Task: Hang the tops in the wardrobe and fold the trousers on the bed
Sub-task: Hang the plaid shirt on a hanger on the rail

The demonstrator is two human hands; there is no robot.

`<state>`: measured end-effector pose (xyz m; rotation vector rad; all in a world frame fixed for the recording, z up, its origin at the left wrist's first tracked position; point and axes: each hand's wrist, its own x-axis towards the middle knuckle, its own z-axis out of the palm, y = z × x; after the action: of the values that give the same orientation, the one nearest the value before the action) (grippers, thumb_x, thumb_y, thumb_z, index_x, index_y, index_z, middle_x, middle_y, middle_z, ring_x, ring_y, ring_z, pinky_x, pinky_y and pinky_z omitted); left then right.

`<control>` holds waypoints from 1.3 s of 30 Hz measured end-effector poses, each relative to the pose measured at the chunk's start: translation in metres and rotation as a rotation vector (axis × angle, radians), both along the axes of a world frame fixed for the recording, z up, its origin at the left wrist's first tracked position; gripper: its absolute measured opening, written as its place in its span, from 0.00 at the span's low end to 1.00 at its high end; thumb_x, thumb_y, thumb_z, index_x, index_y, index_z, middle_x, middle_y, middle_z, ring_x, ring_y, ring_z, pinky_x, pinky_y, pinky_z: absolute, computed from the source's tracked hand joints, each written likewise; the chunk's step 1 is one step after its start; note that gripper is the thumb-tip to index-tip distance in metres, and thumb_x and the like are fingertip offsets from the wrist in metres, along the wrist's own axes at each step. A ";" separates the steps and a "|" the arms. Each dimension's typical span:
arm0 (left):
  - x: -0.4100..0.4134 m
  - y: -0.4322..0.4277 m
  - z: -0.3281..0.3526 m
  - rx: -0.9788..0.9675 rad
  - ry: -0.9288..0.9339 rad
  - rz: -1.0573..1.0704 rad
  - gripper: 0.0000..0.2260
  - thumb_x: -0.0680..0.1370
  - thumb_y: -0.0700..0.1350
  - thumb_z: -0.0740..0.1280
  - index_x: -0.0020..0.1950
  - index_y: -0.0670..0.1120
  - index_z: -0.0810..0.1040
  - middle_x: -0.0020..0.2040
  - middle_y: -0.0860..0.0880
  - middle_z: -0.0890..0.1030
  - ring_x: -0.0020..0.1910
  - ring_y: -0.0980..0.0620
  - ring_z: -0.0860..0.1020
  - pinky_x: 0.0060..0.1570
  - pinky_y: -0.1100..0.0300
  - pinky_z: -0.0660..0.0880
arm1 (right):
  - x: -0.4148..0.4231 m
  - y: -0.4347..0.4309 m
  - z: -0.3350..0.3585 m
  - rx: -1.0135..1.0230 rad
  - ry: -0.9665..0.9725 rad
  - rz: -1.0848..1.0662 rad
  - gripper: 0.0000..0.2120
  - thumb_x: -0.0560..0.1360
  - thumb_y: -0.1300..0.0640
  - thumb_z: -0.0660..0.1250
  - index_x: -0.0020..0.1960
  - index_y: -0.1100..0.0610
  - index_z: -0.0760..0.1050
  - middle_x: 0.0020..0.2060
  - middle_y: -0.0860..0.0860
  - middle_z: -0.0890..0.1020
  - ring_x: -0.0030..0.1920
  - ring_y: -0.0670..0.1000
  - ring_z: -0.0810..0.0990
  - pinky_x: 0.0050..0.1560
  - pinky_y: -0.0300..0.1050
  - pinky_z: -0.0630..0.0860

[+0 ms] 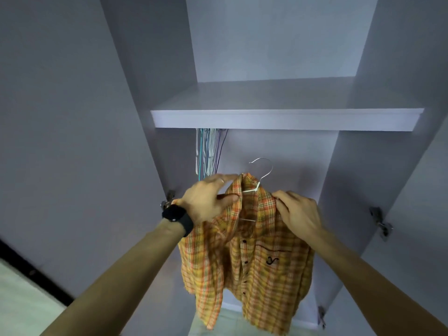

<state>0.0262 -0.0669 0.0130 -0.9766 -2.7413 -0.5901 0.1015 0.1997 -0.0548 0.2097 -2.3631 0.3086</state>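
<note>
Shirt (264, 258) in orange and yellow plaid sits on a white wire hanger (254, 187), held up before the open wardrobe (344, 178), below its shelf (286, 118). Left hand (206, 202), black watch (178, 218) at the wrist, pinches the collar. Right hand (298, 212) pinches the other shoulder with curled fingers. Empty hangers (208, 151) hang under the shelf, at the left.

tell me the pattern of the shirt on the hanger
The shirt is orange and yellow plaid; head view.
</note>
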 end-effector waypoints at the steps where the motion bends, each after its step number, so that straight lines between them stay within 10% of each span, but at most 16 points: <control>1: -0.001 0.004 -0.001 -0.087 0.007 -0.014 0.21 0.80 0.62 0.64 0.72 0.64 0.66 0.66 0.54 0.78 0.60 0.49 0.79 0.55 0.51 0.79 | 0.000 -0.002 0.000 0.000 0.000 0.011 0.13 0.80 0.51 0.58 0.54 0.53 0.79 0.39 0.50 0.83 0.33 0.54 0.81 0.29 0.44 0.75; 11: -0.002 -0.023 -0.048 0.079 -0.087 0.100 0.15 0.80 0.64 0.58 0.57 0.60 0.79 0.47 0.62 0.81 0.48 0.56 0.80 0.47 0.57 0.77 | 0.004 0.013 -0.001 -0.190 -0.284 -0.041 0.08 0.75 0.55 0.68 0.53 0.49 0.80 0.41 0.43 0.84 0.43 0.51 0.82 0.38 0.41 0.74; 16: 0.002 -0.008 -0.044 0.079 0.010 0.102 0.14 0.80 0.64 0.59 0.57 0.61 0.80 0.43 0.65 0.74 0.43 0.59 0.75 0.40 0.61 0.71 | -0.005 -0.005 0.022 -0.411 -0.526 -0.018 0.27 0.72 0.27 0.56 0.65 0.38 0.75 0.48 0.42 0.80 0.54 0.47 0.73 0.61 0.49 0.68; 21: -0.003 -0.020 -0.037 0.011 -0.019 0.062 0.25 0.75 0.71 0.54 0.62 0.61 0.79 0.53 0.59 0.82 0.51 0.54 0.80 0.50 0.54 0.78 | -0.021 -0.031 0.030 -0.674 -0.361 -0.023 0.22 0.85 0.45 0.52 0.38 0.56 0.67 0.30 0.51 0.72 0.33 0.53 0.72 0.40 0.50 0.68; 26: -0.012 -0.071 -0.062 -0.005 -0.155 0.172 0.16 0.79 0.62 0.62 0.60 0.56 0.81 0.53 0.57 0.84 0.51 0.56 0.82 0.45 0.71 0.72 | -0.024 -0.012 0.020 -0.594 -0.313 -0.091 0.22 0.86 0.50 0.53 0.34 0.56 0.62 0.29 0.54 0.70 0.31 0.51 0.70 0.34 0.36 0.65; 29: -0.007 -0.076 -0.063 -0.112 -0.183 0.232 0.15 0.79 0.63 0.64 0.62 0.60 0.79 0.56 0.59 0.82 0.55 0.54 0.81 0.51 0.61 0.76 | -0.024 -0.015 0.014 -0.572 -0.267 -0.075 0.22 0.86 0.51 0.53 0.33 0.54 0.61 0.27 0.50 0.68 0.30 0.45 0.70 0.33 0.33 0.65; 39: 0.009 0.016 -0.024 -0.059 -0.076 -0.065 0.21 0.81 0.53 0.67 0.74 0.58 0.70 0.64 0.51 0.80 0.60 0.48 0.79 0.55 0.57 0.75 | -0.023 -0.048 0.010 -0.554 -0.351 0.012 0.20 0.85 0.49 0.53 0.35 0.51 0.62 0.34 0.49 0.71 0.37 0.52 0.70 0.42 0.47 0.64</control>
<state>0.0354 -0.0507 -0.0109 -1.0819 -2.8174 -0.5708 0.0788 0.1515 -0.0452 -0.1055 -2.5037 1.0571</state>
